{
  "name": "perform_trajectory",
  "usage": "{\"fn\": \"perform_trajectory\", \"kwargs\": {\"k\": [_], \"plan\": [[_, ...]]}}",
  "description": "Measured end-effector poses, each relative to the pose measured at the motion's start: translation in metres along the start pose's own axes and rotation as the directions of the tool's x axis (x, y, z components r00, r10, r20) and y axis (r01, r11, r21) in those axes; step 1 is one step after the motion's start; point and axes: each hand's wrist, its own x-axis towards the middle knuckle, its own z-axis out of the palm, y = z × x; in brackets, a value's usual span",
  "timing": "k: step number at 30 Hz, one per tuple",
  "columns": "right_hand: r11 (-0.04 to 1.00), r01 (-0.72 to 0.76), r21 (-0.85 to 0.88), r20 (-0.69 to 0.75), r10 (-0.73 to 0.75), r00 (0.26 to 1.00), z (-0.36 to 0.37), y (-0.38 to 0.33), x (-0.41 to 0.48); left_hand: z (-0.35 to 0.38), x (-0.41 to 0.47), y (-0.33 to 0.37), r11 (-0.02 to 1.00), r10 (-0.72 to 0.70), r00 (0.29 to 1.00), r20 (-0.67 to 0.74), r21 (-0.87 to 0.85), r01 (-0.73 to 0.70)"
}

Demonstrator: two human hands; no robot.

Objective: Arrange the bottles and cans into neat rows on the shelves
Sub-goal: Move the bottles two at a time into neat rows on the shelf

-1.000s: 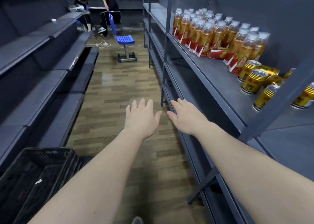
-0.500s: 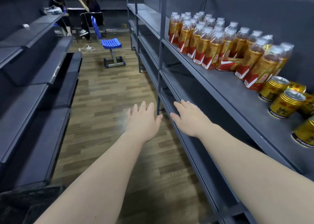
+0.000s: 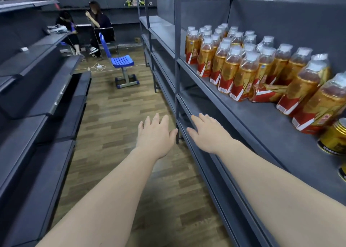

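left hand (image 3: 156, 134): held out flat over the wooden floor (image 3: 116, 115), fingers (image 3: 155, 118) straight and released, holding nothing.
right hand (image 3: 207, 134): beside it, in front of a lower shelf edge, also released; whether it touches the edge cannot be told.
bottles (image 3: 234, 63): upright in a loose cluster on the right-hand shelf (image 3: 271, 125).
tipped bottle (image 3: 267, 95): lying on its side among them.
cans (image 3: 335, 140): gold, on the same shelf, beside the nearest bottles.
blue chair (image 3: 121, 61): further down the aisle.

Matt grey metal shelf (image 3: 265, 119), glossy plastic bottles (image 3: 241, 74), wood-grain floor (image 3: 119, 115)
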Motion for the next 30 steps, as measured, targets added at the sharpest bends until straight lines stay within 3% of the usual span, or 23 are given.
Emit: {"fn": "perform_trajectory", "kwargs": {"k": [7, 16, 26, 30], "plan": [[0.997, -0.08, -0.014, -0.048, 0.08, 0.996, -0.018, 0.053, 0.041, 0.005, 0.074, 0.034, 0.994, 0.107, 0.994, -0.019, 0.005, -0.107], [0.93, -0.366, 0.015, -0.111, 0.365, 0.924, -0.043, 0.123, 0.04, 0.026, 0.154, 0.116, 0.911, 0.409, 0.912, -0.017, -0.037, -0.41], [0.741, -0.65, 0.168, -0.261, 0.67, 0.695, -0.059, 0.15, 0.0, 0.028, 0.196, 0.205, 0.543, 0.814, 0.569, -0.116, -0.196, -0.817], [0.628, -0.723, 0.288, -0.352, 0.772, 0.53, -0.056, 0.15, -0.017, 0.028, 0.197, 0.231, 0.439, 0.867, 0.481, -0.128, -0.258, -0.861]]}}
